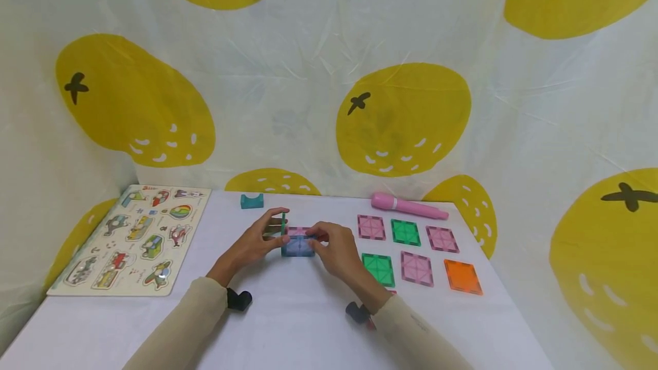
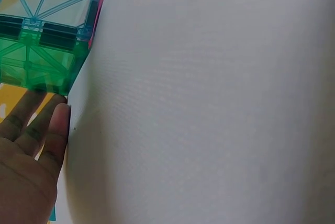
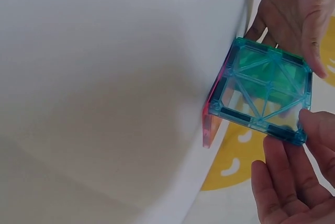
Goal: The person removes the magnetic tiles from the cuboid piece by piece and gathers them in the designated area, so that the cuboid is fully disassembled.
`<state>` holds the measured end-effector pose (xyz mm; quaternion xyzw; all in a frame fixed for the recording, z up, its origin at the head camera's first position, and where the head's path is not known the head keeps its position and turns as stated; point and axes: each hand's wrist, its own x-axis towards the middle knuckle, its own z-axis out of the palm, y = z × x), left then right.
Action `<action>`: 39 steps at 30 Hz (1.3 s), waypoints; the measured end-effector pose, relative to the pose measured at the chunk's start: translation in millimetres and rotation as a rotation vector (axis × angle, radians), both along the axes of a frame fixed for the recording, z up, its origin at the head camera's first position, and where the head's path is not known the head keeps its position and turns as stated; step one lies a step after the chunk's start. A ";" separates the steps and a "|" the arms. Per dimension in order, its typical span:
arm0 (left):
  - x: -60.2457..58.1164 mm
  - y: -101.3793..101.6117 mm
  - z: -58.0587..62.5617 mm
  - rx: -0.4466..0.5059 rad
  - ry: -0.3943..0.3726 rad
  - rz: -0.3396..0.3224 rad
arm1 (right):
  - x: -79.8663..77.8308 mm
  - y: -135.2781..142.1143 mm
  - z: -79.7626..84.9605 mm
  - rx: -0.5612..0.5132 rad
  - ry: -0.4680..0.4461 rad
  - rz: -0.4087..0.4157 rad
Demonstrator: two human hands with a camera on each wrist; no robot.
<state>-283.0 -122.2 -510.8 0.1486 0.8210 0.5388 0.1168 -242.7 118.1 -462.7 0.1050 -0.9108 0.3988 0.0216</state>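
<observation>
A small structure of translucent magnetic tiles stands at mid-table in the head view. Its near face is a blue magnetic tile (image 1: pixel 298 246), with a pink tile (image 1: pixel 297 231) at the back and a green tile (image 2: pixel 31 64) upright on the left side. My right hand (image 1: pixel 336 249) pinches the blue tile at its right edge, thumb on its face in the right wrist view. My left hand (image 1: pixel 259 237) is beside the green tile, its fairly straight fingertips (image 2: pixel 62 113) right at the tile's edge. In the right wrist view a pink tile edge (image 3: pixel 207 130) juts out past the blue one.
To the right lie pink, green and orange tiles (image 1: pixel 462 277) in rows, with one reddish tile partly under the right wrist. Behind them is a pink wand-like stick (image 1: pixel 408 206). A teal notched block (image 1: pixel 252 201) sits at the back; a picture puzzle board (image 1: pixel 128 238) lies left.
</observation>
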 end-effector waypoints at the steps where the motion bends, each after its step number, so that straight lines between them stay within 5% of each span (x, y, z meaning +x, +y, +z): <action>1: 0.0 0.0 0.1 0.000 0.001 0.000 | -0.7 -0.1 -0.5 0.002 0.001 0.000; 18: -1.0 3.4 0.9 -0.005 -0.007 0.003 | 0.1 5.6 -6.1 -0.014 0.025 -0.055; 39: 1.8 5.2 1.1 -0.018 -0.016 0.047 | 17.0 54.2 0.3 -0.299 -0.080 -0.215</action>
